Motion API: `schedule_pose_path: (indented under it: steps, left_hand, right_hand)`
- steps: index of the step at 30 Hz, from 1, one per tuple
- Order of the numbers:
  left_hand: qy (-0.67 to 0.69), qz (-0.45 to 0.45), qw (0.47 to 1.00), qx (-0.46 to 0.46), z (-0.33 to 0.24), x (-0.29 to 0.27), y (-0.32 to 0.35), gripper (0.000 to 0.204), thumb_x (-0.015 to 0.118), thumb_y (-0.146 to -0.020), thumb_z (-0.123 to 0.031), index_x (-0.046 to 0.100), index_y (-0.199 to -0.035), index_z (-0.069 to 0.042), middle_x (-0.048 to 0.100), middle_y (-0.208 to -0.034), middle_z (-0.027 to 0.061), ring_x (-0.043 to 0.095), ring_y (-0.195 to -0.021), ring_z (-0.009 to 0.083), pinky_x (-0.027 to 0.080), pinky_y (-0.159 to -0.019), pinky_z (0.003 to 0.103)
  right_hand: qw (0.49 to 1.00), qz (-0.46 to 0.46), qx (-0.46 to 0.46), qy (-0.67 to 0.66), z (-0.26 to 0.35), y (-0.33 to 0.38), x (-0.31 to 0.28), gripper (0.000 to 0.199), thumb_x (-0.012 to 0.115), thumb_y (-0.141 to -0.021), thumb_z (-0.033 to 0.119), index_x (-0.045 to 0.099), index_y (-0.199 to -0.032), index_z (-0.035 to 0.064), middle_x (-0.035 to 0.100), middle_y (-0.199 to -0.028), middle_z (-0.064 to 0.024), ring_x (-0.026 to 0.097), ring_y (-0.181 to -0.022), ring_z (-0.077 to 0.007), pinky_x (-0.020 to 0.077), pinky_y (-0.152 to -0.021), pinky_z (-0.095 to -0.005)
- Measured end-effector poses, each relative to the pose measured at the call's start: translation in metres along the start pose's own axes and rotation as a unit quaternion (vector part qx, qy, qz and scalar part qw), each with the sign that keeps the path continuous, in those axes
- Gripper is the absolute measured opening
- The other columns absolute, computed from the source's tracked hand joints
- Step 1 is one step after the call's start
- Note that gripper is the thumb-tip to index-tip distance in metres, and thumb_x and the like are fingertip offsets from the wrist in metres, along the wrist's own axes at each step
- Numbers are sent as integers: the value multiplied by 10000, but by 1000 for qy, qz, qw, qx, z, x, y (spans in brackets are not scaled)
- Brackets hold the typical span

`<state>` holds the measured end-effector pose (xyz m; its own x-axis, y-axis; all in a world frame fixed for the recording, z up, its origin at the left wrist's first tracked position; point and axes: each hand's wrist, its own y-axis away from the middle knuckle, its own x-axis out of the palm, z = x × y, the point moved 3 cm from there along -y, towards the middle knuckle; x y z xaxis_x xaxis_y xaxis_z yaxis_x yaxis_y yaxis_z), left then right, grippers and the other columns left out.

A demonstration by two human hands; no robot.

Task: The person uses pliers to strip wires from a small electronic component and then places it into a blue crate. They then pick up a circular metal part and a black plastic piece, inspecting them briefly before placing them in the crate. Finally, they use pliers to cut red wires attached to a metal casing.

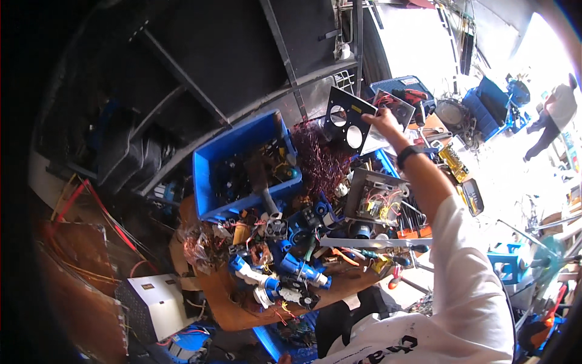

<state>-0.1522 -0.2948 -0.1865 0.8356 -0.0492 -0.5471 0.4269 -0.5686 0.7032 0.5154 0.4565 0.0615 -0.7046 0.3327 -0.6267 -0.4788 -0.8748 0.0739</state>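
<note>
My right hand [384, 123] reaches across the bench and grips the edge of a black flat panel [350, 108] with two large round holes. The panel stands tilted, with a silvery metal plate [401, 109] just behind my fingers. A tangle of dark reddish wire [321, 161] lies below the panel. Nearer to me sits an open metal box [357, 212] with coloured wires inside. Of my left hand [285, 359] only a sliver of skin shows at the lower edge; its fingers are hidden.
A blue crate [206, 176] of dark scrap parts stands left on the wooden bench [230, 312]. Blue-and-white industrial plugs [303, 270], pliers [345, 256] and other tools crowd the near side. A red-and-black power drill [415, 100] lies beyond my hand. Another person [558, 109] is far right.
</note>
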Motion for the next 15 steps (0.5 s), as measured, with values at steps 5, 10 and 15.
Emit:
schedule_pose_path:
  steps: [5,10,15]
  left_hand:
    - [15,90,995,-45,-14,-10,32,402,536,-913,-189,497,-1302,-96,558,-1168,174,532,-1019,311,446,-906,432]
    - [44,-8,996,-71,-30,0,51,345,556,-906,-161,530,-1236,-68,582,-1100,149,556,-973,270,463,-849,390]
    - [110,-112,987,-20,-59,-13,66,288,575,-898,-133,563,-1171,-40,605,-1032,124,580,-926,230,480,-792,349]
  right_hand:
    - [964,-54,-54,-256,-43,-32,58,398,744,-793,304,635,-1077,49,697,-974,-128,658,-925,-263,484,-834,-347]
    - [924,-137,-73,-350,-41,-24,58,253,700,-834,133,647,-1072,65,700,-968,-86,634,-870,-164,474,-806,-321]
    - [902,-89,-129,-402,23,2,-23,228,673,-864,99,637,-1078,27,687,-963,-49,608,-845,-124,479,-789,-280]
